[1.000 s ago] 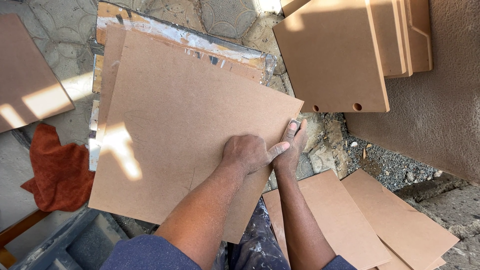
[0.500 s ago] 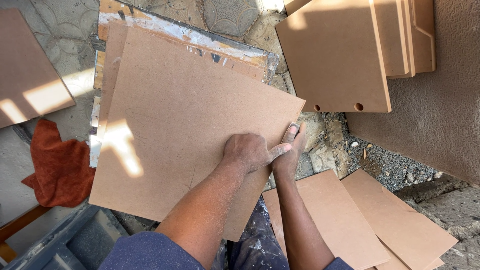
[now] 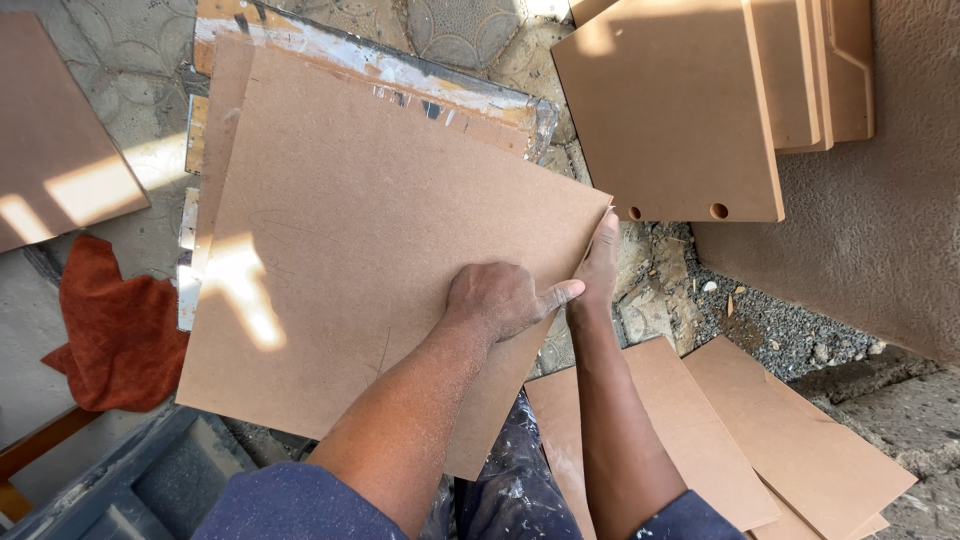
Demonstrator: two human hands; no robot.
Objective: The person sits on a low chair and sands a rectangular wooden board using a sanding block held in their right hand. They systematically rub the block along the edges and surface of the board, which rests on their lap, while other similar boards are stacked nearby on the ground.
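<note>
A large board [image 3: 360, 270] lies on stacked boards [image 3: 215, 130]; a cloth [image 3: 115, 325] lies left, and loose panels [image 3: 740, 430], seemingly on the floor, right.

A plain tan-brown fibreboard sheet [image 3: 370, 260] lies beside a rust-orange rag [image 3: 120, 325], above grey paving [image 3: 120, 60] with embossed circular patterns, and paint-speckled dark blue trousers [image 3: 510, 480] show below.

We're outside on a patterned stone floor [image 3: 120, 60], pretty dusty, with hard sunlight throwing bright patches across it. On the right there's a rough grey plastered wall [image 3: 900, 230] with loose gravel [image 3: 770, 320] along its foot. A rust-red rag [image 3: 115, 325] lies crumpled on the floor at left, and a dark blue-grey crate [image 3: 150, 480] sits at the bottom left corner.
</note>
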